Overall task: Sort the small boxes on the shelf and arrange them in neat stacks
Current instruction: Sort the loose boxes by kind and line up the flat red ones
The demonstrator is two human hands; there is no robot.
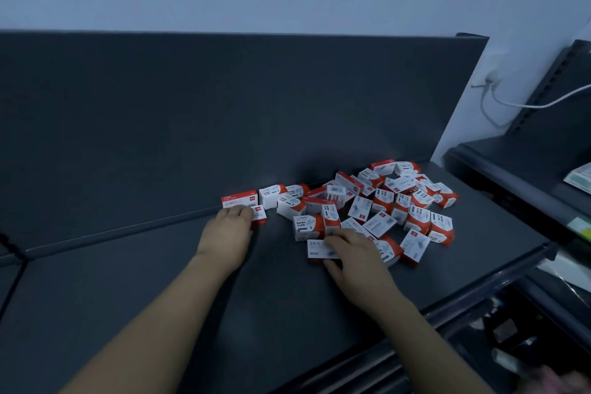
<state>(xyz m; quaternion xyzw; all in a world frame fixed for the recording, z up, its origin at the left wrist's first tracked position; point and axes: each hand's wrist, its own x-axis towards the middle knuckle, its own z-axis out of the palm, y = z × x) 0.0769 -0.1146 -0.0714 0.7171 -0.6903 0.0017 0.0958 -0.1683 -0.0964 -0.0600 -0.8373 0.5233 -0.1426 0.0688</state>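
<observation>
"PAPER CLIPS" box (307, 226), "24/6" box (320, 249)

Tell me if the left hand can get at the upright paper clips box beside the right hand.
Probably yes: only bare shelf lies between the left hand and the paper clips box, though it touches another box now.

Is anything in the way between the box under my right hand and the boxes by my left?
Nothing visible. The shelf lies bare between the 24/6 box under the right hand and the boxes at the left hand. A paper clips box stands just behind it, off that path.
</observation>
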